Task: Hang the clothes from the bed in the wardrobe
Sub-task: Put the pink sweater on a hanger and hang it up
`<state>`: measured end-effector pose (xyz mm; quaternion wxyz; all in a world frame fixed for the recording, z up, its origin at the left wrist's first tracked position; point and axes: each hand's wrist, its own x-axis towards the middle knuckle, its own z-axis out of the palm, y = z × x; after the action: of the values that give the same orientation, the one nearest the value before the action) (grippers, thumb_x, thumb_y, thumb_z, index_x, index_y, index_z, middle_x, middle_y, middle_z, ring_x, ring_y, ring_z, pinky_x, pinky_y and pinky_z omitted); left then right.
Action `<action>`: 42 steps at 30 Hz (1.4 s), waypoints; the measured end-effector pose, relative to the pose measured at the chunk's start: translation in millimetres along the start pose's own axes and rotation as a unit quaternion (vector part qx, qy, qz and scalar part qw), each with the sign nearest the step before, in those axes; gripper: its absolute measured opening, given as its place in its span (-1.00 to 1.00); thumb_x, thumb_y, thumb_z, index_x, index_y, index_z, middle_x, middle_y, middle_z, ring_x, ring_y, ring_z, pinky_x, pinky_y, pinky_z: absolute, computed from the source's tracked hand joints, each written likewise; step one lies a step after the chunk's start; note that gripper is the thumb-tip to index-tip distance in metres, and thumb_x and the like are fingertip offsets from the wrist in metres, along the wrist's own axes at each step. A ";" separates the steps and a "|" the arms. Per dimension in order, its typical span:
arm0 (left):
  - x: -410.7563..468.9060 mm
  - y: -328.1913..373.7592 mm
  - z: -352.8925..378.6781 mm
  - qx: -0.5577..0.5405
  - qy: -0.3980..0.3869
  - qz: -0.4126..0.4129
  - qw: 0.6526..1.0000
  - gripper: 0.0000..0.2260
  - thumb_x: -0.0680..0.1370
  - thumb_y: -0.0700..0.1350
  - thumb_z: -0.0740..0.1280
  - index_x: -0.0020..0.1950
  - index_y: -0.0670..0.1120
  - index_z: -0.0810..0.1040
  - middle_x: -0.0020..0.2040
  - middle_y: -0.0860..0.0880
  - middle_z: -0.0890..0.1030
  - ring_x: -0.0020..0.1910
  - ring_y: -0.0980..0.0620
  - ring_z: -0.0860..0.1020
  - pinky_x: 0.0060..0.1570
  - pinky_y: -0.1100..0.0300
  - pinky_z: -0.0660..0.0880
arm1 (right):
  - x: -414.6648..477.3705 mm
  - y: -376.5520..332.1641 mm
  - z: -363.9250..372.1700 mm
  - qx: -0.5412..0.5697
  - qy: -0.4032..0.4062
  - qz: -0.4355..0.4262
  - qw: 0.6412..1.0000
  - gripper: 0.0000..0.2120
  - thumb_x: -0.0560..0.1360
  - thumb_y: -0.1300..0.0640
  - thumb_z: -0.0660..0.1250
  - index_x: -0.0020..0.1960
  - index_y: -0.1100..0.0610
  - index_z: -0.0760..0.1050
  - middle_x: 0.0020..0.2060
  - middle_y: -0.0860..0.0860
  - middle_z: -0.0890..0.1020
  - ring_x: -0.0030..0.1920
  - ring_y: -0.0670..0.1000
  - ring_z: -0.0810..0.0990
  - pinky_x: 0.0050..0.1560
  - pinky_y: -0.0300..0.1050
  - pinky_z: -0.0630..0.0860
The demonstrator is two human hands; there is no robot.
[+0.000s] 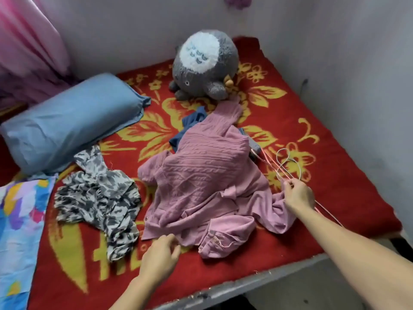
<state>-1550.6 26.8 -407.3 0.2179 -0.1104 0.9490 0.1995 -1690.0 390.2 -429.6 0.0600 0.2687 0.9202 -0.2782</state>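
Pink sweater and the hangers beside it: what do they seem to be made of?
Pink sweater: knitted yarn, perhaps wool or acrylic; it shows raised cable ribs and a soft, matte surface. Hangers, pinched in the right hand: thin wire, likely metal with a pink coating; the strands are slender and keep their bent hook shape.

No words, labels, brand names or numbers can be read anywhere in this view. The red blanket (290,121) has a yellow flower pattern. Some blocky yellow shapes near its front edge might be lettering, but they are too blurred and broken up to make out
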 end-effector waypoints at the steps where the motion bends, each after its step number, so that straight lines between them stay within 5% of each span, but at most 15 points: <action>1: 8.2 -4.8 15.1 -0.004 -0.015 -0.009 1.000 -0.93 0.51 0.03 0.26 -0.09 0.07 0.51 -0.09 0.07 0.61 -0.02 0.03 0.57 -0.08 0.11 0.48 | 7.2 13.2 21.3 -0.016 -0.017 0.003 1.000 -0.80 0.55 0.13 0.23 0.02 0.16 0.60 0.15 0.27 0.59 0.05 0.31 0.58 -0.01 0.02 0.46; 8: 34.6 -42.8 68.6 -0.045 -0.106 -0.092 0.989 -0.87 0.50 0.00 0.29 0.01 0.05 0.56 -0.07 0.01 0.63 0.00 -0.03 0.57 -0.06 0.11 0.47 | -3.3 51.5 126.8 -0.196 -0.208 0.020 0.958 -0.73 0.48 0.14 0.29 0.15 0.15 0.58 0.19 0.21 0.58 0.21 0.23 0.53 0.15 0.00 0.49; 12: 45.8 -67.2 53.0 -0.070 -0.105 -0.127 0.984 -0.95 0.50 0.00 0.28 -0.15 0.10 0.46 -0.12 0.04 0.61 0.00 -0.01 0.58 -0.04 0.12 0.48 | -19.7 -33.2 148.5 -0.198 -0.227 -0.082 0.950 -0.71 0.47 0.08 0.26 0.18 0.00 0.53 0.15 0.09 0.62 0.17 0.18 0.56 0.10 -0.01 0.51; 16: 69.2 -96.6 35.5 -0.111 -0.056 -0.144 0.982 -0.94 0.52 -0.04 0.29 -0.06 0.07 0.54 -0.11 0.02 0.63 0.01 -0.03 0.58 -0.04 0.11 0.47 | -31.9 -149.5 201.4 -0.159 -0.268 -0.194 0.930 -0.73 0.48 0.02 0.26 0.16 -0.02 0.53 0.10 0.03 0.64 0.15 0.14 0.57 0.09 -0.02 0.50; 19: 81.0 -129.4 34.9 -0.139 -0.016 -0.170 0.976 -0.90 0.54 -0.02 0.30 0.01 0.05 0.57 -0.15 0.07 0.60 -0.05 0.00 0.58 -0.09 0.13 0.46 | -51.5 -212.3 267.4 -0.173 -0.231 -0.275 0.917 -0.58 0.50 -0.01 0.27 0.33 0.05 0.38 0.27 0.11 0.49 0.30 0.16 0.40 0.19 0.05 0.42; 23: 81.5 -185.1 54.4 -0.136 -0.003 -0.184 0.973 -0.94 0.55 0.01 0.28 -0.02 0.09 0.52 -0.14 0.10 0.59 -0.14 0.11 0.55 -0.12 0.11 0.49 | -37.7 -264.4 345.2 -0.266 -0.149 -0.393 0.868 -0.19 0.45 -0.12 0.33 0.56 -0.07 -0.03 0.55 0.14 0.01 0.54 0.18 -0.07 0.42 0.25 0.09; 25: 82.2 -207.3 66.4 -0.124 -0.006 -0.183 0.975 -0.94 0.56 0.01 0.26 -0.03 0.09 0.51 -0.15 0.12 0.57 -0.17 0.17 0.54 -0.15 0.11 0.49 | -14.6 -279.4 368.5 -0.327 -0.163 -0.415 0.833 -0.18 0.41 -0.18 0.35 0.54 -0.06 0.02 0.52 0.15 0.13 0.53 0.17 0.01 0.39 0.27 0.11; 28: 94.4 -216.4 82.6 -0.100 -0.030 -0.176 0.979 -0.89 0.56 0.00 0.25 0.03 0.03 0.51 -0.07 0.09 0.57 -0.07 0.08 0.56 -0.10 0.10 0.47 | 2.9 -279.5 366.3 -0.341 -0.189 -0.396 0.832 -0.58 0.45 -0.10 0.30 0.25 0.02 0.40 0.18 0.14 0.56 0.28 0.18 0.43 0.23 0.16 0.28; 32: 139.0 -181.5 86.5 -0.125 -0.009 -0.112 0.986 -0.69 0.55 0.02 0.27 0.28 0.00 0.46 0.17 -0.01 0.48 0.19 -0.04 0.48 0.12 0.04 0.44 | -5.4 -233.2 317.1 -0.189 -0.136 -0.358 0.904 -0.77 0.47 -0.07 0.30 -0.10 0.10 0.47 -0.09 0.20 0.63 0.00 0.22 0.57 -0.01 0.05 0.39; 37: 206.5 -115.5 80.1 -0.115 0.003 0.016 0.993 -0.29 0.47 0.19 0.34 0.54 0.08 0.13 0.52 -0.03 0.17 0.49 -0.07 0.14 0.43 -0.05 0.16 | 6.6 -163.9 236.6 0.076 -0.152 -0.173 0.970 -0.56 0.41 0.01 0.48 -0.38 0.26 0.34 -0.47 0.05 0.37 -0.37 0.00 0.33 -0.34 -0.05 0.29; 42: 219.4 -77.4 101.0 -0.086 -0.124 0.014 0.988 -0.24 0.42 0.07 0.40 0.53 0.06 0.10 0.30 -0.10 0.51 0.30 -0.13 0.43 0.28 0.00 0.29 | 19.4 -105.3 201.0 0.183 -0.186 -0.058 0.964 -0.58 0.38 0.12 0.51 -0.39 0.30 0.34 -0.42 0.04 0.29 -0.34 -0.04 0.24 -0.37 -0.11 0.19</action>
<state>-1683.6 -26.4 -616.7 0.3204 -0.0898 0.8954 0.2958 -1769.9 215.9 -552.5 0.1637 0.1648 0.8405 -0.4896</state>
